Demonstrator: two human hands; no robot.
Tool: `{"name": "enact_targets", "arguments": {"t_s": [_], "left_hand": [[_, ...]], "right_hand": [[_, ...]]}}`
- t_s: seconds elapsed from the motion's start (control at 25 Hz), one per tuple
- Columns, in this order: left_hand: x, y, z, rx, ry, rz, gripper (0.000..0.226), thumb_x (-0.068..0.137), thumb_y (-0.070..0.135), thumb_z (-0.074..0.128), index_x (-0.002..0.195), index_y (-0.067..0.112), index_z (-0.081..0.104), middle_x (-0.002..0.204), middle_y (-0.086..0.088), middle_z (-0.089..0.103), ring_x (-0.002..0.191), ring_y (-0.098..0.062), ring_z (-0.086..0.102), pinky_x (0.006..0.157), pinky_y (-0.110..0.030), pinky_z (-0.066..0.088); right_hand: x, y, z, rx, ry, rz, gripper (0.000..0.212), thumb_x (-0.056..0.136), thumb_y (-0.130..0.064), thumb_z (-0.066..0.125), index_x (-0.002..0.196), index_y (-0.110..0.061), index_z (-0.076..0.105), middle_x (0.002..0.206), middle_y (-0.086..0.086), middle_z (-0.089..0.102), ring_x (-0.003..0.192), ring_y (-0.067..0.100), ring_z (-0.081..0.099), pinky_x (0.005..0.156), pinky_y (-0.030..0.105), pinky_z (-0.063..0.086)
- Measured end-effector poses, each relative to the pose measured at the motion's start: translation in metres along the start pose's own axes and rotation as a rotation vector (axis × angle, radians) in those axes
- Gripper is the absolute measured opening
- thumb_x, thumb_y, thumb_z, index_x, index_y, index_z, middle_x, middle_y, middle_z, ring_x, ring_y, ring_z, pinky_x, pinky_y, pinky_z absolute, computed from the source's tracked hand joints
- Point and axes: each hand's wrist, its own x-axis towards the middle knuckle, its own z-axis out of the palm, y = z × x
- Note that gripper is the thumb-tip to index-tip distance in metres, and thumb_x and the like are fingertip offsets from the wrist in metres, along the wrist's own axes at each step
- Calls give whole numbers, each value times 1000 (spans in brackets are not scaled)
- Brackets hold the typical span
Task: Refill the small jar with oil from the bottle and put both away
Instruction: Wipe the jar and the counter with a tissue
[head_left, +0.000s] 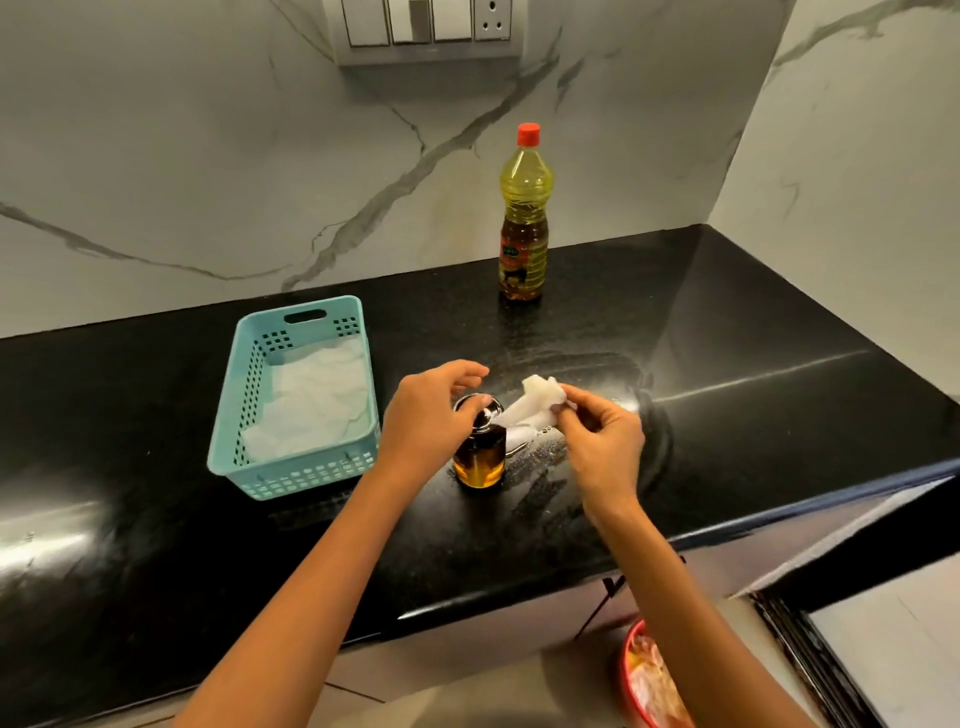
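Oil bottle (524, 208): red cap (529, 134) on, upright at back of black counter (753, 364), near the marble wall (208, 156). Its label (523, 265) is red/yellow w/ a green patch up top and a dark figure; the writing is too small to read. No other readable text. Switch panel (426, 26) w/ socket sits on the wall above.

Small jar (480, 460): upright, amber oil inside, dark lid on. It stands mid-counter, just beside the teal basket (306, 475) at its front-right corner but apart from it, and well apart from the bottle. Left hand (426, 415) curls over the jar's top, thumb on the lid, gripping it. Right hand (602, 441) pinches a crumpled white tissue (535, 402) btwn thumb and fingertips; the tissue's other end reaches the jar's lid. Shiny smear (540, 457) on counter just right of the jar.

Basket holds a white paper sheet (311, 400), handle slot at its far end.

Edges: counter's front edge runs just below both forearms, and the right wall closes off the back corner. Bare counter stretches btwn jar and bottle, and right of the right hand toward that corner. Red-rimmed bowl (631, 675) sits below counter level, lower right.
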Motion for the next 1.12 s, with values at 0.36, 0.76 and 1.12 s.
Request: {"name": "enact_targets", "arguments": {"t_s": [0.36, 0.76, 1.12], "left_hand": [[8, -12, 9, 449, -221, 14, 33, 86, 34, 61, 115, 19, 65, 118, -5, 64, 109, -23, 55, 91, -39, 45], [22, 3, 3, 615, -329, -5, 35, 82, 35, 65, 113, 18, 66, 113, -6, 67, 102, -23, 61, 87, -37, 49], [22, 12, 2, 631, -352, -13, 36, 83, 32, 65, 115, 15, 65, 114, -7, 67, 101, -22, 61, 85, -34, 50]], "right_hand": [[-50, 43, 21, -48, -106, 273, 35, 83, -5, 66, 118, -7, 62, 92, -11, 65, 79, -7, 58, 82, 9, 47], [-57, 36, 44, -87, -213, 91, 48, 96, -2, 40, 143, -10, 33, 145, -2, 38, 134, 9, 33, 105, 9, 26], [-43, 45, 42, -210, -261, 50, 41, 98, -10, 37, 138, -12, 43, 100, 4, 55, 88, 14, 47, 78, 17, 30]]}}
